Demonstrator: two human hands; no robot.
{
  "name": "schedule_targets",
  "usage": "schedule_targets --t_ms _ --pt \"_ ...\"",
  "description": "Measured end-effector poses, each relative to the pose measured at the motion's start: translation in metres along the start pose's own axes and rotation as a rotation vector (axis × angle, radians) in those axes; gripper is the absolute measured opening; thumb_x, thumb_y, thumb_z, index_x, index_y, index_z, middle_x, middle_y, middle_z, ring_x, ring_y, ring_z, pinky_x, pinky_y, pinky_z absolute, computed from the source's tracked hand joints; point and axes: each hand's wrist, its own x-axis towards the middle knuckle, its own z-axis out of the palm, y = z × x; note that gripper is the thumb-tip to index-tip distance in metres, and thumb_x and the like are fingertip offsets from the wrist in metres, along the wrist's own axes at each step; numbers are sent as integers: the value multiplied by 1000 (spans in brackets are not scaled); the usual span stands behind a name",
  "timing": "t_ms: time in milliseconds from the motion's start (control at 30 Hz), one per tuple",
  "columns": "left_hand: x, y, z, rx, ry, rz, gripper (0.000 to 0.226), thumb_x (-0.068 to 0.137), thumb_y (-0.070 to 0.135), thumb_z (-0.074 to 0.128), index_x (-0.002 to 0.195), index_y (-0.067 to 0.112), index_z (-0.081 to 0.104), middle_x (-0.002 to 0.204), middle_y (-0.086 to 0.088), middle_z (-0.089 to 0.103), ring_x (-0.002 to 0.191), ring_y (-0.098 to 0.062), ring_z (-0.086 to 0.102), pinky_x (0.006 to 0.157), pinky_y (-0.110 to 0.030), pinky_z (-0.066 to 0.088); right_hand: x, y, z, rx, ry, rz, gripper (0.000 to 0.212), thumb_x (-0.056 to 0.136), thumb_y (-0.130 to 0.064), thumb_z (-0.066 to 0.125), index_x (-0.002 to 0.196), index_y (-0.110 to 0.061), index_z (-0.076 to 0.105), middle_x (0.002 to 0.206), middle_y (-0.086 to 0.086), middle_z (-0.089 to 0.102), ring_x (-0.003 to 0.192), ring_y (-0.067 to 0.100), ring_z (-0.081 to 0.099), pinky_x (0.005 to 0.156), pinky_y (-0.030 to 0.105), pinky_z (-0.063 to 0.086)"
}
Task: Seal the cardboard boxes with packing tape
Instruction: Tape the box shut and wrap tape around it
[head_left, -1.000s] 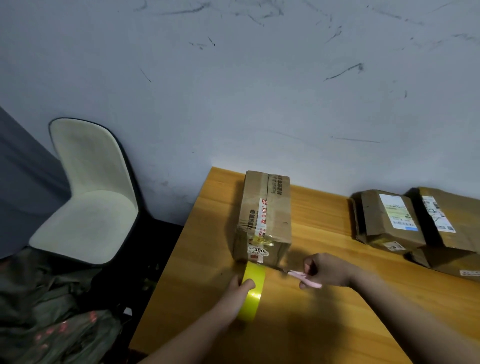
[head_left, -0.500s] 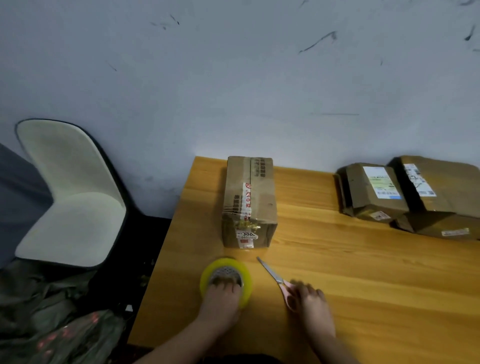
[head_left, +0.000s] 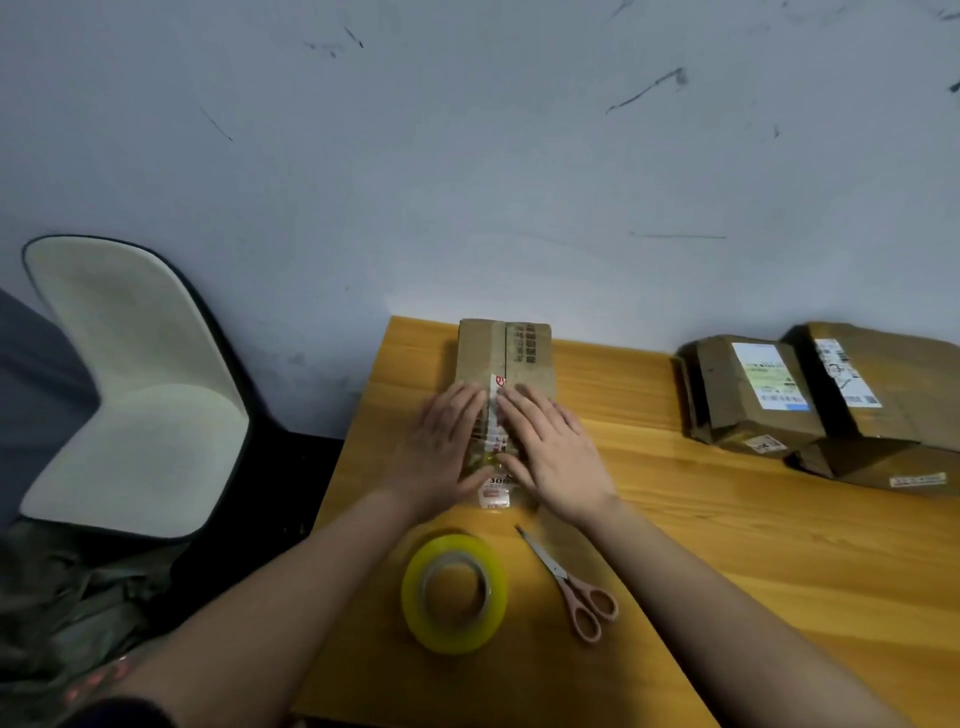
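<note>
A long cardboard box lies on the wooden table near its left end, with a strip of tape running down its top seam. My left hand and my right hand press flat on the box top, one on each side of the seam, fingers straight. A yellow roll of packing tape lies flat on the table in front of the box. Pink-handled scissors lie just right of the roll.
Several more cardboard boxes with white labels are stacked at the table's back right, against the grey wall. A white chair stands left of the table. Crumpled dark fabric lies low on the left.
Both hands let go of the tape roll and the scissors, which now lie on the table, and moved forward onto the box top.
</note>
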Motion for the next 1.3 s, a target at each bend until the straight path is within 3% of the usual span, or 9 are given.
schedule_targets --t_ms 100,333,500,633,733,833,900,1200,1300 --pt "15 -14 8 55 -177 52 82 89 64 32 147 7 28 155 -9 31 144 -19 20 116 -39 19 4 10 18 -73 -115 -32 66 97 -55 28 146 -13 40 152 5 39 142 21 33 117 38 28" --pt "15 -12 16 -9 -162 59 79 90 61 31 150 10 28 157 -6 27 145 -17 20 116 -37 20 2 12 29 -91 -48 -41 69 94 -52 36 148 -9 36 155 9 33 143 24 31 116 37 22" --pt "15 -12 20 3 -160 58 86 81 52 62 150 11 28 157 -6 26 146 -19 19 116 -38 17 0 10 30 -57 -30 -25 85 79 -49 71 148 -13 36 155 6 34 142 25 33 115 41 26" --pt "17 -9 17 12 -155 37 90 74 51 71 146 11 36 153 -6 35 142 -21 30 114 -38 25 2 7 26 -8 -30 8 85 74 -45 78 145 -14 43 152 4 40 140 26 37 113 43 29" --pt "14 1 12 -63 -156 -11 90 77 45 70 150 13 28 157 -3 25 146 -17 20 117 -36 20 -1 0 23 11 -75 53 79 83 -49 65 148 -14 37 155 3 33 144 25 28 117 44 28" --pt "11 15 8 -220 -194 -53 85 87 43 50 154 18 3 158 10 -8 144 -3 -16 114 -20 -12 -4 -11 18 -17 -122 120 74 87 -54 42 147 -11 38 154 5 36 144 26 28 114 44 19" --pt "9 20 5 -273 -200 -72 87 81 50 37 153 19 -1 154 15 -13 139 3 -24 106 -10 -21 -5 -16 17 -41 -139 131 76 83 -54 39 144 -9 43 150 8 43 141 28 35 112 45 21" --pt "10 21 -5 -393 -326 -68 90 81 48 39 154 16 -2 157 11 -13 140 1 -23 116 -19 -11 -2 -7 17 44 -187 84 85 78 -56 43 148 -9 36 156 6 26 145 25 26 115 45 23" --pt "18 9 -27 -306 -378 -43 74 90 47 37 154 19 12 160 7 8 146 -6 1 114 -23 3 0 11 5 126 -216 -5 79 87 -59 38 152 -17 27 159 -3 11 148 14 10 121 40 15"
